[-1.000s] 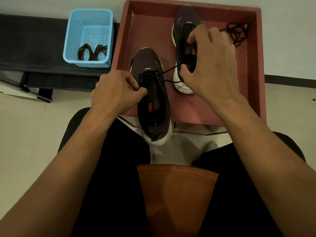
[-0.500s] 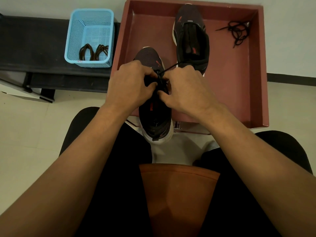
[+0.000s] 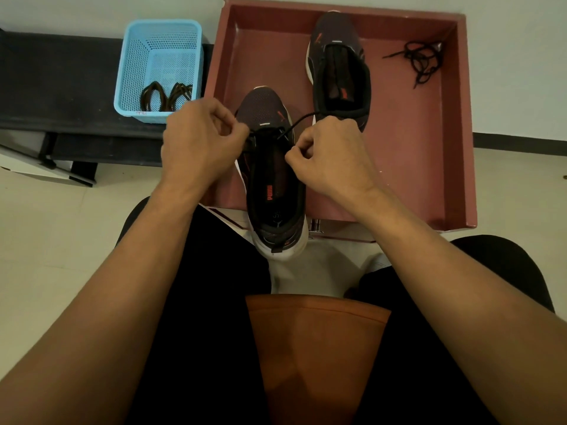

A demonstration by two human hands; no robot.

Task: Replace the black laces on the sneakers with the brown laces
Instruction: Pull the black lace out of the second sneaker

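A dark sneaker (image 3: 270, 191) lies over the near edge of the red tray (image 3: 429, 179), toe away from me, with a black lace (image 3: 302, 120) still in its front eyelets. My left hand (image 3: 199, 145) pinches the lace at the sneaker's left side. My right hand (image 3: 331, 154) pinches the lace on the right side. A second dark sneaker (image 3: 339, 65) without laces stands further back in the tray. A loose black lace (image 3: 420, 61) lies in the tray's far right corner. Brown laces (image 3: 165, 96) sit in a blue basket (image 3: 159, 50).
The blue basket stands on a dark bench (image 3: 61, 87) left of the tray. My knees in black shorts (image 3: 214, 302) frame an orange seat (image 3: 316, 348) below. Pale floor tiles (image 3: 46, 240) lie to the left.
My right hand came back from the far sneaker to the near one, met my left hand over the eyelets, and both hands have now parted slightly, each on the lace.
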